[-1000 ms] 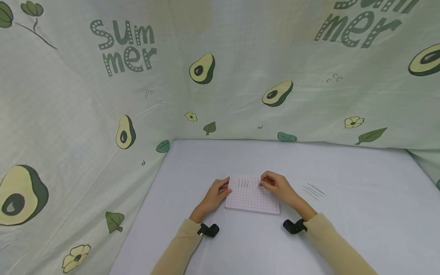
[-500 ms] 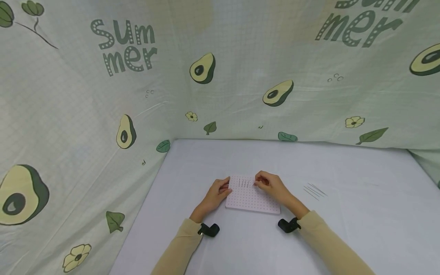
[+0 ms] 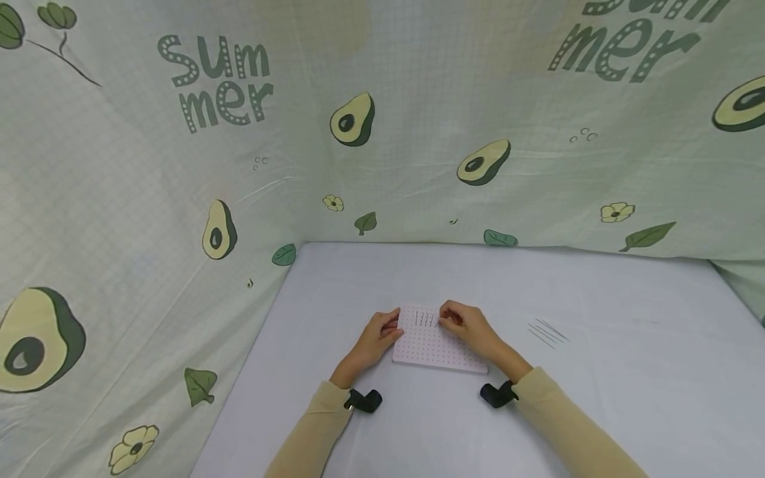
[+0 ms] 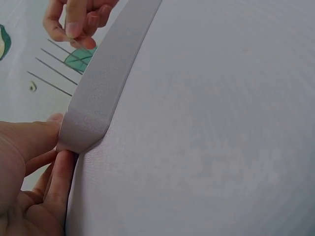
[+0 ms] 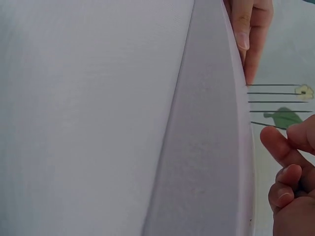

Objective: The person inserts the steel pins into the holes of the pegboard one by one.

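Pinching a dark, thin pin (image 5: 266, 125) between thumb and fingertip, the right hand (image 3: 469, 327) is poised over the far part of a pale pink board (image 3: 439, 350) dotted with small holes — whether the pin's tip sits in a hole, one cannot tell. Just beside it, four standing pins (image 5: 278, 102) rise in a row toward the board's far left corner; the pinched one leans slightly. The left hand (image 3: 376, 337) grips the board's left edge. The board lies flat on a white surface (image 3: 430, 425), where loose pins (image 3: 548, 332) lie side by side to the right of it. Beige sleeves (image 3: 576, 421) cover both arms — behind hangs a pale cloth (image 3: 418, 60) printed with avocados.
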{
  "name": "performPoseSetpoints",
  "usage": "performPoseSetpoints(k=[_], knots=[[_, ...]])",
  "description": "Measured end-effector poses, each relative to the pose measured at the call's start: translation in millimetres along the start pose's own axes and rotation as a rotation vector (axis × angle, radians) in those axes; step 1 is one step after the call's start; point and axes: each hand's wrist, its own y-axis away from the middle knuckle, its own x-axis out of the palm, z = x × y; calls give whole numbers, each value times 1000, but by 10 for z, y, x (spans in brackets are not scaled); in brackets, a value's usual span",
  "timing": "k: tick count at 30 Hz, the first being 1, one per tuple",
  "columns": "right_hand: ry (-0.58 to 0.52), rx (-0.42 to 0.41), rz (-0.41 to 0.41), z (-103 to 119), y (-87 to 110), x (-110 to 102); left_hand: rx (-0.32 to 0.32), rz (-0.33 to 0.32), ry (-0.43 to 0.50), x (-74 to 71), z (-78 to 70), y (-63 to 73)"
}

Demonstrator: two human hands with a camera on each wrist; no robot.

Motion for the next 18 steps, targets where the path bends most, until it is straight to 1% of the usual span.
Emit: performPoseSetpoints(k=[2,6,12,15,18], knots=[[1,-4,4,0,0,11,-2,6,12,-5,28,-6],[17,-37,10,15,-2,33,2,13,29,-10,49,-10],[40,-59,32,41,7,47,14,2,9,10,43,5],[35,-47,38,42,8,46,14,0,4,11,-42,19],[33,-36,39,31,15,35,14,11,13,-25,-204,45]])
